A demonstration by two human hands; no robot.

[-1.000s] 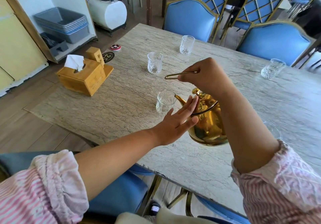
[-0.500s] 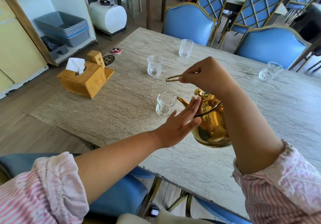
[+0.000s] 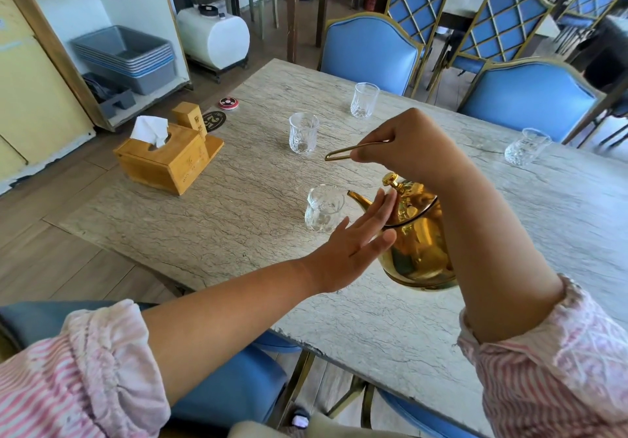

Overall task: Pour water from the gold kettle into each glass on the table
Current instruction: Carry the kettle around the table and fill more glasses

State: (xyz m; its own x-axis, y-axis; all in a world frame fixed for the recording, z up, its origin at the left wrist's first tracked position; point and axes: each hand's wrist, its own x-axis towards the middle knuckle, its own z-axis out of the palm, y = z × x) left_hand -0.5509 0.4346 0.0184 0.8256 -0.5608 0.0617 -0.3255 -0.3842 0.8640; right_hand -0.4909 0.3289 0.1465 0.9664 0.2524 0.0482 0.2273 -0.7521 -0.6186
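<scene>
The gold kettle [image 3: 416, 244] hangs tilted above the marble table [image 3: 238, 206], its spout over the rim of the nearest glass [image 3: 323, 213]. My right hand [image 3: 413, 145] grips the kettle's thin wire handle from above. With straight fingers, my left hand [image 3: 353, 244] presses flat against the kettle's lid and side. Further back stand three more glasses: one in the middle [image 3: 303, 133], one beyond it [image 3: 364, 99] and one far right [image 3: 525, 147]. Whether water is flowing cannot be made out.
A wooden tissue box [image 3: 166, 159] with a small wooden block stands at the table's left end, beside a dark round coaster [image 3: 213, 121] and a red disc [image 3: 228, 103]. Blue chairs [image 3: 370, 50] line the far side. Grey tubs [image 3: 129, 57] sit in a cabinet at left.
The camera view has shifted slightly, so everything sits a little lower in frame. The kettle stays tilted at the nearest glass, and both hands keep their places on it.
</scene>
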